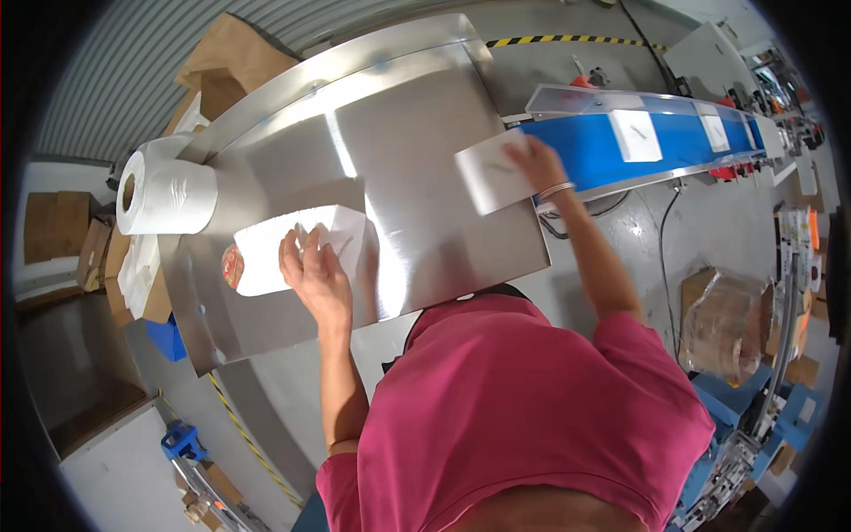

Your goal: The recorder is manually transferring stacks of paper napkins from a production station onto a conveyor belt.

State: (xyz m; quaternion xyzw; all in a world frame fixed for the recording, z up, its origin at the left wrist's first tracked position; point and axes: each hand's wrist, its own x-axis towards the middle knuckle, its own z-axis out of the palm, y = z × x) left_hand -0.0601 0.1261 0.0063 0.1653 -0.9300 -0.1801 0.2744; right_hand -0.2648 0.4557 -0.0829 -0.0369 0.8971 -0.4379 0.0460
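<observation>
My left hand [316, 277] rests on a row of flat white packs [266, 253] lying on the steel table. Its fingers are bent and apart. The row's left end shows a round red patterned face [232, 266]. My right hand [538, 166], slightly blurred by motion, grips a white square pack [490, 173] at the table's right edge, where the blue conveyor belt [581, 146] begins. A dark mark shows on the pack's top. Farther along the belt lie two similar white packs, one nearer [635, 137] and one farther [712, 129].
The steel table [425, 115] has a raised rim at the back. A large white roll [177, 191] sits at its left end, beside brown cardboard [232, 53]. Clear guards [567, 100] flank the belt. At right stands a carton with clear plastic [727, 328]; cables hang below the conveyor.
</observation>
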